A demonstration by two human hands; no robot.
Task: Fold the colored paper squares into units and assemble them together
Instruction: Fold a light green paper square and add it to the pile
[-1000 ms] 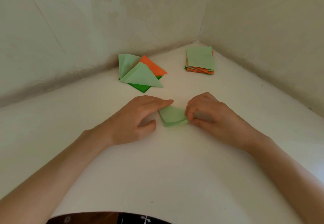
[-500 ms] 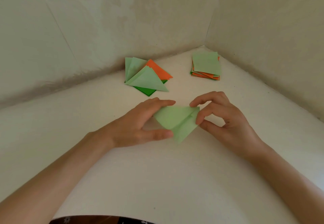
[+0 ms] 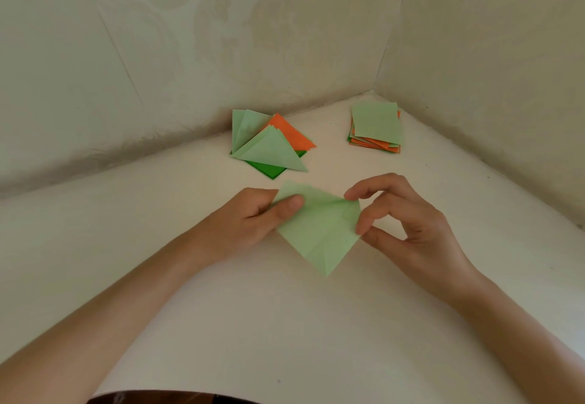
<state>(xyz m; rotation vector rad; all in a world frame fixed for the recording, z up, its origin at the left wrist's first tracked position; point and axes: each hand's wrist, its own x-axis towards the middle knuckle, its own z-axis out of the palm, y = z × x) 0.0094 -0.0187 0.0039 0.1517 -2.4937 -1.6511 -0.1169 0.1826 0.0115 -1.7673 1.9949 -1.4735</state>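
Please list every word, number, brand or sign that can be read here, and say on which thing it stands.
None can be read. The light green paper sheet, held by the left hand and the right hand, is blank; so are the pile of folded green and orange triangles and the stack of flat green and orange squares.

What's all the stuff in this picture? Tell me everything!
Creased light green paper sheet: one, light green, between both hands.
Pile of folded paper triangles: several, light green, orange, dark green, behind the sheet, near the wall.
Stack of flat paper squares: several, light green on top, orange beneath, far corner.
White table: one, white, under everything.
Patterned walls: two, beige, meeting at the corner.
Left hand: one, pinches the sheet's left side.
Right hand: one, pinches the sheet's right corner.
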